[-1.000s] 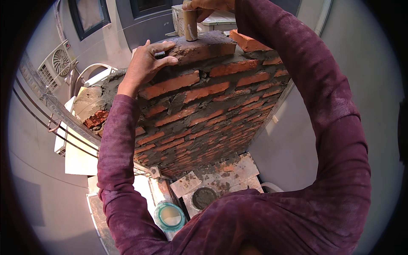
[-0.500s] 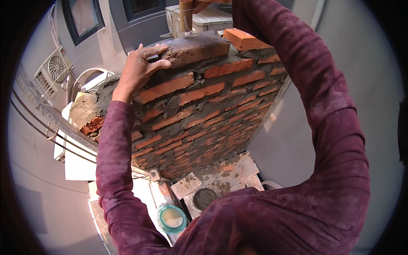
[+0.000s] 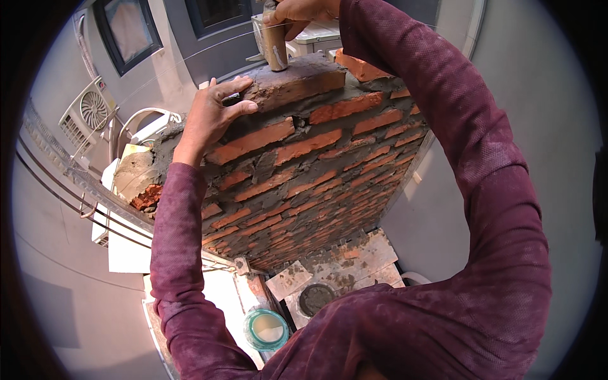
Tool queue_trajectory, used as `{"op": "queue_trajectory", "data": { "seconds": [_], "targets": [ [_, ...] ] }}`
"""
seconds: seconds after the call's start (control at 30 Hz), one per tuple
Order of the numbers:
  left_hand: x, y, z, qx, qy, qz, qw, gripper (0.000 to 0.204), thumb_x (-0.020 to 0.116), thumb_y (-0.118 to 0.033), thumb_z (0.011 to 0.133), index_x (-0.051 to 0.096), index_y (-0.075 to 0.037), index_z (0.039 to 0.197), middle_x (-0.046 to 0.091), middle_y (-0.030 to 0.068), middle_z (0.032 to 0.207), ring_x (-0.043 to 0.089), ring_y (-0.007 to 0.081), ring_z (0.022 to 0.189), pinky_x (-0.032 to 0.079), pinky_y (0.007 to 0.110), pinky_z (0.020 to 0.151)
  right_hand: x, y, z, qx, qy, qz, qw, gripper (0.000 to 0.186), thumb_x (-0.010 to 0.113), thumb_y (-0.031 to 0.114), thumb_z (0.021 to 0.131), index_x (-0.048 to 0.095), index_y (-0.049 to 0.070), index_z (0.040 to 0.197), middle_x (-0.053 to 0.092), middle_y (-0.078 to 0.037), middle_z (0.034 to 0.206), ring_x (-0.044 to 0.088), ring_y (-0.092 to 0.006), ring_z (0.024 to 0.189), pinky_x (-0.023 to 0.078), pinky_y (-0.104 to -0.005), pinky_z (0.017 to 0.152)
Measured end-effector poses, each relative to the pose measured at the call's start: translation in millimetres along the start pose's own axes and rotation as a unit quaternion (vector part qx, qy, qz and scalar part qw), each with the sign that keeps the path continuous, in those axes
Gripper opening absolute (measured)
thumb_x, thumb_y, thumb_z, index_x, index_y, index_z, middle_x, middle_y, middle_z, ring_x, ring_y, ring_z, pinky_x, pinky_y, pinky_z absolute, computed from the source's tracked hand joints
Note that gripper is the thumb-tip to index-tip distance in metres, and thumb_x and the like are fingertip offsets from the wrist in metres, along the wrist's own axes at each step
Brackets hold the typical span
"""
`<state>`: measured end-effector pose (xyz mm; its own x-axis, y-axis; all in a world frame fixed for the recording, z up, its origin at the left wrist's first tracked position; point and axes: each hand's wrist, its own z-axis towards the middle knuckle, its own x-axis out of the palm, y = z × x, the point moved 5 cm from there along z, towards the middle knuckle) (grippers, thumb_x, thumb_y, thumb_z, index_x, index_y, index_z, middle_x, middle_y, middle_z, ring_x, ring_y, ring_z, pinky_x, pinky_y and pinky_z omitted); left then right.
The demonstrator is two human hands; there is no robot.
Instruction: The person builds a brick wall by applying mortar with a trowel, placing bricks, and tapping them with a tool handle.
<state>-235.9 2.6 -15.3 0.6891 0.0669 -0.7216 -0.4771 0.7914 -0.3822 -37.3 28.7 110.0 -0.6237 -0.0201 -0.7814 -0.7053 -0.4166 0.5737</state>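
On top of the brick wall (image 3: 310,152) lies a mortar-smeared brick (image 3: 297,87), its upper face grey. My left hand (image 3: 212,114) grips its left end, fingers over the top edge and thumb against the front face. Above the brick, my right hand (image 3: 304,14) is closed around a wooden tool handle (image 3: 277,49), held upright. The handle's lower end meets the brick's top; the rest of the tool is out of the picture. To the right sits another orange brick (image 3: 361,66), partly behind my right sleeve.
A thin string (image 3: 209,45) runs across above the wall. Below stand a teal-rimmed bucket (image 3: 266,329) and a round container of mortar (image 3: 315,299) on stained boards (image 3: 373,253). Air conditioner units (image 3: 94,111) are beyond, and a grey wall (image 3: 544,158) rises at right.
My right hand has brought the wooden handle down onto the brick's top. My left hand keeps its place at the brick's end. The whole view has shifted slightly.
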Motion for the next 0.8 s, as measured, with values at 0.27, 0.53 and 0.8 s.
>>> {"op": "queue_trajectory", "data": {
  "seconds": [0.27,0.53,0.8],
  "targets": [
    [5,-2,2,0.020,-0.019,0.043,0.999,0.049,0.081,-0.029,0.081,0.069,-0.008,0.124,0.068,0.0136,0.127,0.056,0.0244,0.128,0.027,0.043,0.120,-4,-21,10,-0.021,0.023,0.001,1.000,0.022,0.064,0.014,0.093,0.059,-0.004,0.104,0.066,-0.015,0.095,0.071,-0.0279,0.088,0.063,-0.0360,0.067],
    [2,-8,0,0.028,-0.033,0.053,0.998,0.047,0.080,-0.027,0.082,0.070,-0.007,0.123,0.069,0.0152,0.122,0.062,0.0255,0.122,0.021,0.046,0.123,-22,0,5,-0.021,-0.050,0.018,0.998,0.024,0.062,0.010,0.092,0.059,-0.008,0.107,0.066,-0.016,0.100,0.070,-0.0288,0.090,0.064,-0.0365,0.071],
    [9,-8,3,0.039,-0.060,0.076,0.995,0.043,0.079,-0.023,0.083,0.070,-0.004,0.121,0.070,0.0149,0.121,0.064,0.0236,0.119,0.020,0.048,0.123,-25,-3,13,-0.004,-0.009,0.010,1.000,0.026,0.060,0.010,0.093,0.057,-0.010,0.109,0.067,-0.020,0.101,0.072,-0.0301,0.091,0.065,-0.0381,0.070]
  ]
}}
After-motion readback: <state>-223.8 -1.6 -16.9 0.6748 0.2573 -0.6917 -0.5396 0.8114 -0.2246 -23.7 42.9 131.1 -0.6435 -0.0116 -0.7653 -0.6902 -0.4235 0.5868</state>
